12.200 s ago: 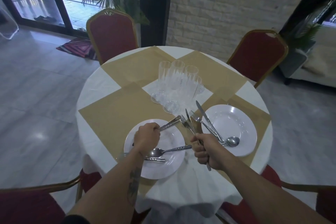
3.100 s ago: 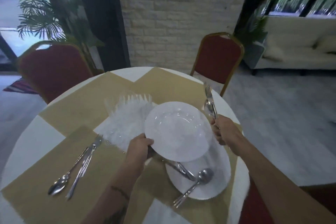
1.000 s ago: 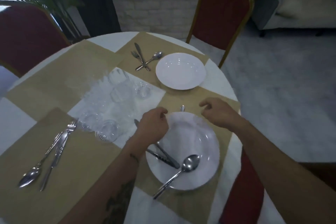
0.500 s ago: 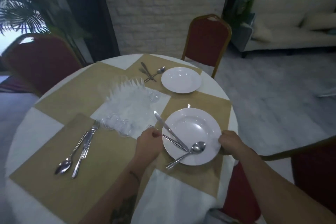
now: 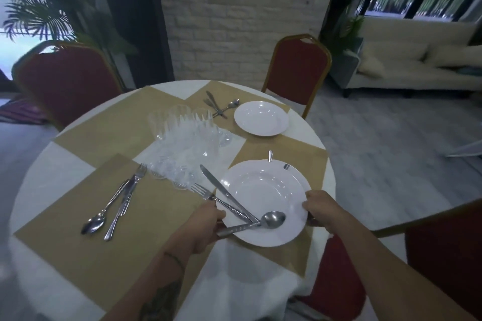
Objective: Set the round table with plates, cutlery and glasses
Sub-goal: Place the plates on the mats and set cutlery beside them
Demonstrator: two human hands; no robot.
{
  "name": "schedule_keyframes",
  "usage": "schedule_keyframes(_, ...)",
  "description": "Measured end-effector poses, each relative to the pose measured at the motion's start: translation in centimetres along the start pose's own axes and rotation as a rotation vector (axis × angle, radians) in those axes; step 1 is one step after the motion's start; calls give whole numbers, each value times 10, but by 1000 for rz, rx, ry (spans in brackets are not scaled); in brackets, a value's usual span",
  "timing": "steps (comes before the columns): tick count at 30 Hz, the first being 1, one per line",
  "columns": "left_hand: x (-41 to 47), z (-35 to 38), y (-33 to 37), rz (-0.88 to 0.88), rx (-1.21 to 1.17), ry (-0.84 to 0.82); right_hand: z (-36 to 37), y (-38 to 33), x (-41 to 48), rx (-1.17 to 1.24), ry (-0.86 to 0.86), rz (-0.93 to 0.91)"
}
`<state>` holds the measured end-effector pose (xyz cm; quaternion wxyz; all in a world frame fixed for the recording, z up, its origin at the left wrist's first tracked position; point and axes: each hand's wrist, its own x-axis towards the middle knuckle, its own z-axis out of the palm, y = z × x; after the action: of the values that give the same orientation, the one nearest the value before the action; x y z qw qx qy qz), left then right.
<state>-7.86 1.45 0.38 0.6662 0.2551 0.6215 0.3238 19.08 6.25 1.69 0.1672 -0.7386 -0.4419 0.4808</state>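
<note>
Plate point(image 5: 263, 198) at near-right mat point(image 5: 307, 161), knife point(image 5: 227, 193), fork point(image 5: 202, 190), spoon point(image 5: 271, 219) lying loose across it. Can't tell if plate lifted. Left hand point(image 5: 204, 225) grips left rim, right hand point(image 5: 319, 207) grips right rim. Risk imo: any tilt and all three slide off, clatter onto table point(image 5: 60, 161); swing left and knife tip clips glasses point(image 5: 187, 143) just beside.

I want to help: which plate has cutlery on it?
The near plate carries a knife, fork and spoon; the far plate is bare.

The left chair point(image 5: 65, 83) fronts a palm point(image 5: 34, 13), the far chair point(image 5: 297, 70) a pale stone wall point(image 5: 240, 8), with a cream sofa point(image 5: 417, 60) at right.
</note>
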Motion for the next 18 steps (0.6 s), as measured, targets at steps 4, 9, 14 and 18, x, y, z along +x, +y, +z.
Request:
schedule_keyframes(4, -3, -4, 3, 27, -48, 84, 0, -19, -5, -123, 64, -96)
schedule_keyframes(9, -13, 6, 8, 103, -6, 172, 29, -48, -35, -774, 217, -636)
schedule_keyframes(14, -17, 16, 8, 175, -91, 227, 63, -39, -49, -883, -142, -803)
schedule_keyframes(18, -30, 22, 9, 169, -107, 141, 71, -34, -42, -889, -43, -892)
